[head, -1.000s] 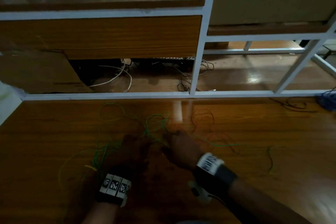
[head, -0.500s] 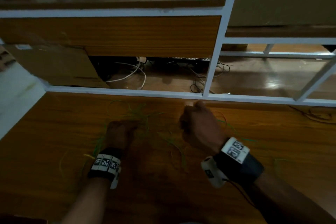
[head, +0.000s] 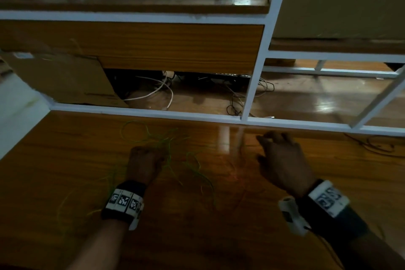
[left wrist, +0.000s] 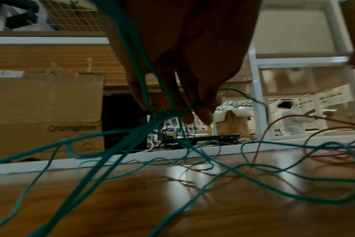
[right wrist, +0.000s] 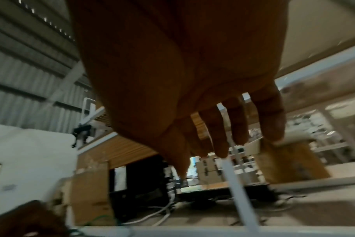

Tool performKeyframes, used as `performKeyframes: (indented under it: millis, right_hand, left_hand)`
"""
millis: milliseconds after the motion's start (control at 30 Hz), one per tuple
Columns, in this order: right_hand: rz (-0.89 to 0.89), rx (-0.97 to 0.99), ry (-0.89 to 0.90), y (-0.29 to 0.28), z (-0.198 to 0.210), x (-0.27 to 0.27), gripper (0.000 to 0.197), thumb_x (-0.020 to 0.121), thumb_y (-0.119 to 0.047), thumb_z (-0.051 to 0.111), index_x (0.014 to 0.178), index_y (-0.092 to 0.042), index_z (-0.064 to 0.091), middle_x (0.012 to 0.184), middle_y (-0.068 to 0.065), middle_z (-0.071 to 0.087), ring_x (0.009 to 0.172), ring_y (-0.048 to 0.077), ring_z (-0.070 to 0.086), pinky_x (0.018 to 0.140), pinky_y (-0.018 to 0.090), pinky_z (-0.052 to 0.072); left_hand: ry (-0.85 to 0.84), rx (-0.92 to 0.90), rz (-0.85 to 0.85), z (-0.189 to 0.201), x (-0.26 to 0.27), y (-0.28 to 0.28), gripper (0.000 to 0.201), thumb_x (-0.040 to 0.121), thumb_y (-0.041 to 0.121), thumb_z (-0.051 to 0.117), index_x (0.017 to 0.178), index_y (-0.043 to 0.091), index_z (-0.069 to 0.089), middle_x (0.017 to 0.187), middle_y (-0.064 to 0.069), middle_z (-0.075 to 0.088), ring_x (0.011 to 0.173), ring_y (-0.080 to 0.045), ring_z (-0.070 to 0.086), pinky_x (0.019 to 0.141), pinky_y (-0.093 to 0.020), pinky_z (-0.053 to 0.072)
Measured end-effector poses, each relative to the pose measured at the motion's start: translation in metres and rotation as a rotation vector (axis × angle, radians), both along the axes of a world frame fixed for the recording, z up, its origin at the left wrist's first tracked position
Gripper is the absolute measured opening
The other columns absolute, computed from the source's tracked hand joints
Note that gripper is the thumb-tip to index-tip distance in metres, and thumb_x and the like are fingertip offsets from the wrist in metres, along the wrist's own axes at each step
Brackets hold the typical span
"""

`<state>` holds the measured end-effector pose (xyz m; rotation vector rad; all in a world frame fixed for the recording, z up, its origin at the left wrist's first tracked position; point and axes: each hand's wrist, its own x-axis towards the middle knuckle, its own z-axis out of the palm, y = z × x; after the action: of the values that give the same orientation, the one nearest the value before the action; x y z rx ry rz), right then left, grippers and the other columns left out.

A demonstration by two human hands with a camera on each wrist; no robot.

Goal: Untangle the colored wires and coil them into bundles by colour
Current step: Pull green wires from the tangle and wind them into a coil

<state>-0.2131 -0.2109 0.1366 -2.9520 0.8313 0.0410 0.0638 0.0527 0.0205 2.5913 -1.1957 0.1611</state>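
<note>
Green wires lie in a loose tangle across the wooden table, with several strands gathered into the left hand. The left wrist view shows that grip closed on the green wires: the fingertips pinch a knot of strands, and other strands run up across the palm. From the pinch point the strands fan downward and outward over the table, crossing one another in open loops.

Red wires lie to the right of the green tangle, partly interlaced with it near the table's far edge. In the head view the red wires appear only faintly, between the two hands.

Right hand is held over the table near the white frame rail, well apart from the left hand. Its grip is wide: the right wrist view shows the fingers spread and extended, with nothing between them. Whether the fingertips touch the table cannot be determined.

Beyond the white frame rail, a cardboard box stands on the left, and white cables lie on the lower surface behind it. A person in white clothing stands in the far background of the left wrist view.
</note>
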Motion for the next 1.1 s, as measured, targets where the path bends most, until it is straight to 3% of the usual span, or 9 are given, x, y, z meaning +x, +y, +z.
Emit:
performKeyframes:
  millis: [100, 200, 367, 467, 567, 633, 767, 900, 1100]
  right_hand:
    - [0.205, 0.098, -0.149, 0.046, -0.002, 0.044, 0.039, 0.097, -0.040, 0.058, 0.132, -0.023, 0.060, 0.129, 0.002, 0.063, 0.121, 0.028, 0.051, 0.097, 0.046, 0.049]
    - [0.316, 0.205, -0.119, 0.086, -0.020, 0.093, 0.030, 0.099, -0.041, 0.057, 0.116, -0.019, 0.066, 0.112, 0.004, 0.069, 0.111, 0.030, 0.056, 0.090, 0.045, 0.050]
    - [0.322, 0.227, -0.032, 0.108, -0.034, 0.129, 0.023, 0.097, -0.020, 0.059, 0.115, -0.017, 0.072, 0.109, 0.009, 0.069, 0.116, 0.032, 0.054, 0.097, 0.044, 0.042]
    - [0.368, 0.222, -0.047, 0.102, -0.026, 0.124, 0.026, 0.094, -0.021, 0.059, 0.115, -0.025, 0.073, 0.109, 0.008, 0.068, 0.114, 0.030, 0.054, 0.094, 0.042, 0.040]
    - [0.337, 0.210, -0.120, 0.083, -0.006, 0.109, 0.022, 0.095, -0.028, 0.057, 0.108, -0.027, 0.074, 0.104, 0.009, 0.064, 0.104, 0.028, 0.056, 0.086, 0.038, 0.037]
    - [0.298, 0.188, -0.152, 0.068, 0.008, 0.095, 0.021, 0.096, -0.029, 0.057, 0.107, -0.027, 0.075, 0.101, 0.008, 0.064, 0.100, 0.027, 0.057, 0.087, 0.038, 0.042]
    - [0.238, 0.176, -0.222, 0.040, 0.025, 0.064, 0.019, 0.090, -0.026, 0.063, 0.103, -0.033, 0.075, 0.094, 0.004, 0.059, 0.094, 0.025, 0.055, 0.083, 0.043, 0.050]
    - [0.188, 0.142, -0.296, 0.007, 0.033, 0.032, 0.020, 0.093, -0.021, 0.062, 0.097, -0.034, 0.077, 0.085, -0.005, 0.059, 0.091, 0.019, 0.050, 0.069, 0.033, 0.035]
    - [0.039, 0.041, -0.274, -0.052, 0.025, -0.005, 0.013, 0.091, -0.019, 0.070, 0.093, -0.027, 0.080, 0.079, -0.004, 0.075, 0.080, 0.019, 0.063, 0.065, 0.036, 0.055]
  left_hand:
    - [-0.006, 0.037, -0.054, -0.009, -0.007, -0.010, 0.025, 0.087, 0.024, 0.067, 0.106, 0.040, 0.071, 0.086, 0.010, 0.074, 0.075, -0.017, 0.066, 0.088, -0.045, 0.052]
    - [-0.065, 0.095, -0.106, -0.009, -0.017, -0.016, 0.027, 0.087, 0.029, 0.063, 0.110, 0.044, 0.066, 0.086, 0.015, 0.071, 0.077, -0.009, 0.063, 0.089, -0.041, 0.050]
    - [-0.081, -0.003, -0.154, 0.002, -0.027, -0.012, 0.038, 0.078, 0.020, 0.074, 0.107, 0.043, 0.069, 0.085, 0.013, 0.073, 0.075, -0.013, 0.067, 0.086, -0.040, 0.049]
    - [-0.083, -0.080, -0.198, 0.008, -0.028, -0.005, 0.034, 0.082, 0.014, 0.066, 0.107, 0.037, 0.072, 0.082, 0.008, 0.074, 0.071, -0.017, 0.068, 0.082, -0.041, 0.052]
    - [-0.048, -0.065, -0.056, 0.006, -0.017, 0.004, 0.028, 0.085, 0.022, 0.062, 0.109, 0.034, 0.073, 0.096, 0.003, 0.076, 0.089, -0.025, 0.069, 0.098, -0.047, 0.042]
    - [-0.054, -0.039, -0.003, 0.004, -0.008, 0.010, 0.028, 0.085, 0.028, 0.060, 0.109, 0.037, 0.073, 0.103, 0.004, 0.075, 0.097, -0.024, 0.068, 0.103, -0.049, 0.038]
    - [-0.061, -0.068, 0.013, 0.000, 0.010, 0.018, 0.037, 0.082, 0.036, 0.045, 0.106, 0.036, 0.074, 0.099, 0.002, 0.076, 0.092, -0.026, 0.069, 0.101, -0.051, 0.041]
    - [-0.083, -0.027, 0.074, -0.011, 0.028, 0.030, 0.039, 0.087, 0.034, 0.040, 0.103, 0.036, 0.075, 0.099, 0.000, 0.076, 0.095, -0.026, 0.070, 0.103, -0.048, 0.036]
    - [-0.056, 0.016, 0.096, -0.011, 0.025, 0.031, 0.052, 0.090, 0.044, 0.028, 0.095, 0.031, 0.079, 0.081, -0.006, 0.075, 0.094, -0.032, 0.068, 0.102, -0.044, 0.029]
